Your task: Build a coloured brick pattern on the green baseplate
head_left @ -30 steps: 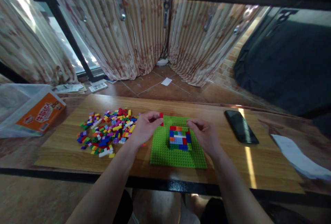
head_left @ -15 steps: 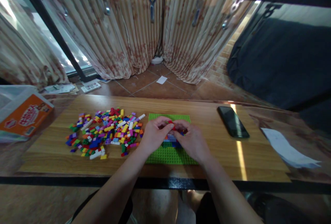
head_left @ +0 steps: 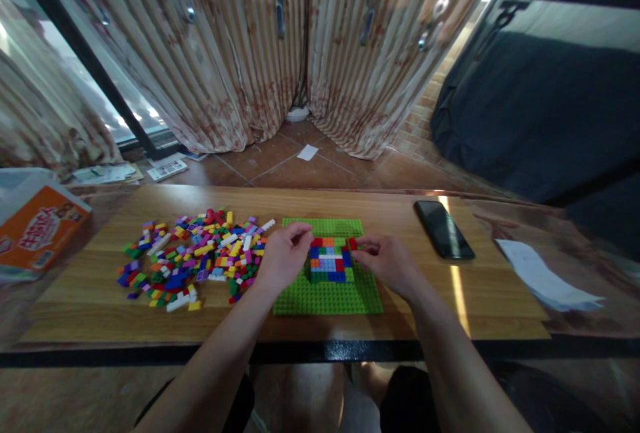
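A low block of coloured toy bricks [head_left: 329,264], with blue, white, red, orange and green pieces, sits on a green studded baseplate [head_left: 327,301]. Between the thumb and fingertips of my right hand [head_left: 389,261] is a red toy brick [head_left: 352,244], at the block's far right corner; whether it touches the bricks below cannot be seen. My left hand [head_left: 283,258] is beside the block's left side, thumb and forefinger drawn together in a pinch. Whatever those fingers hold, if anything, is hidden.
Loose toy bricks [head_left: 193,256] are heaped on the wooden table [head_left: 395,313] left of the baseplate. To the right lie a black phone [head_left: 444,230] and white papers [head_left: 547,276]. A clear tub with an orange label [head_left: 45,226] stands at the far left.
My hands have drawn apart from over the middle of the block, the left one leftward, the right one rightward with the red brick. The block's top now shows. The whole view has shifted slightly.
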Action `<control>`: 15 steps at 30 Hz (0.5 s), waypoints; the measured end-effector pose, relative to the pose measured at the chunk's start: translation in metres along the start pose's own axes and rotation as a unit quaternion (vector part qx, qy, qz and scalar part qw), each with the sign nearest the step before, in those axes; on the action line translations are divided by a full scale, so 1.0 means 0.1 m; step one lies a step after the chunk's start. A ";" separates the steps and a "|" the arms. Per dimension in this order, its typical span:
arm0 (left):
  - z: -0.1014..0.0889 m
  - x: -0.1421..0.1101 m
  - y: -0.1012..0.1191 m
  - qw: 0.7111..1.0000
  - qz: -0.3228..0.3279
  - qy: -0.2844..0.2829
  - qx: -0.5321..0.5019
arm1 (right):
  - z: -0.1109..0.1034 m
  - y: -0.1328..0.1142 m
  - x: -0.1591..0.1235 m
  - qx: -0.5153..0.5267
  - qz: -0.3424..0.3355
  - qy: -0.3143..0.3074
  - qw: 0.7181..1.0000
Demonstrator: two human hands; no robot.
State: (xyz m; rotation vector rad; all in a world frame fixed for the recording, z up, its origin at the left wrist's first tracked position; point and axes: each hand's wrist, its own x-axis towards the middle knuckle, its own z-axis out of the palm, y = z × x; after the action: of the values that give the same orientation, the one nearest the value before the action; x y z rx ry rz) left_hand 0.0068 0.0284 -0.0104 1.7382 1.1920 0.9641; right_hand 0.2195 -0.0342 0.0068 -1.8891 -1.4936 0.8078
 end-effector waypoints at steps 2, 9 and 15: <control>-0.01 0.00 0.02 1.000 0.001 0.003 0.017 | 0.04 0.01 0.01 0.010 0.005 -0.010 1.000; -0.01 0.01 0.06 0.999 -0.016 0.006 0.036 | 0.09 0.01 0.04 -0.001 0.010 -0.027 1.000; -0.02 0.00 0.09 0.999 -0.011 -0.005 0.051 | 0.08 0.00 0.04 -0.019 -0.005 -0.041 0.999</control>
State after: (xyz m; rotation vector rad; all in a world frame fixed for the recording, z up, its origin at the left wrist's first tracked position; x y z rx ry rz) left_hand 0.0083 0.0269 -0.0011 1.8027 1.2706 0.8936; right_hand 0.2142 -0.0299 0.0018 -1.8958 -1.5767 0.8682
